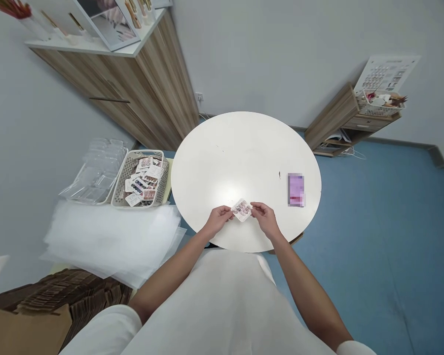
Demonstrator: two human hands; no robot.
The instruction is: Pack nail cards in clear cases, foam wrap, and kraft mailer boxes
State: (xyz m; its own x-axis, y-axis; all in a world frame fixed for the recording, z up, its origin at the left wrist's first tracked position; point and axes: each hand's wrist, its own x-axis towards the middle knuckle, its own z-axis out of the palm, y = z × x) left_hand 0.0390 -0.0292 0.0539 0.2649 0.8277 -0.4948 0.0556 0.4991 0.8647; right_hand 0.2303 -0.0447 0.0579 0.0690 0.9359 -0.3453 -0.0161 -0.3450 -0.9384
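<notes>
Between my hands is a small, pale square card of press-on nails (241, 210), turned with its corners toward my fingers and held near the front edge of the round white table (244, 138). My left hand (219, 219) pinches its left corner. On the opposite corner are the thumb and fingers of my right hand (265, 218). Farther right on the tabletop lies a purple pack (296, 190), blurred into blocks. A tiny dark speck (279, 175) sits to the left of that pack.
Left of the table, a white basket (119, 190) holds several nail cards. Beside it are clear plastic trays (103, 162), with translucent sheets (114, 236) below and folded brown cardboard (33, 320) nearer me. A wooden cabinet (159, 84) stands behind left, a low shelf (333, 118) behind right.
</notes>
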